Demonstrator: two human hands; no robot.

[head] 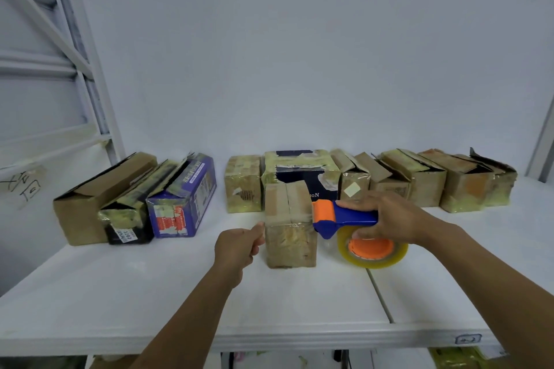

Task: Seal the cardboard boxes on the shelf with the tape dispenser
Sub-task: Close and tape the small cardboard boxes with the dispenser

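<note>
Boxes (425, 180) crowd behind the front box (289, 234); right fingers (356, 204) grasp dispenser (355, 216), left fingers (253, 246) clenched.

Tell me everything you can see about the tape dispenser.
The tape dispenser looks plastic, with a blue handle and frame, an orange roller at the front, and an orange hub carrying a roll of clear yellowish tape. It is turned on its side, low over the shelf, with the hub facing up. The right hand grips the handle from above. The front end meets the right side of a small box, and a tape strip crosses that box.
</note>
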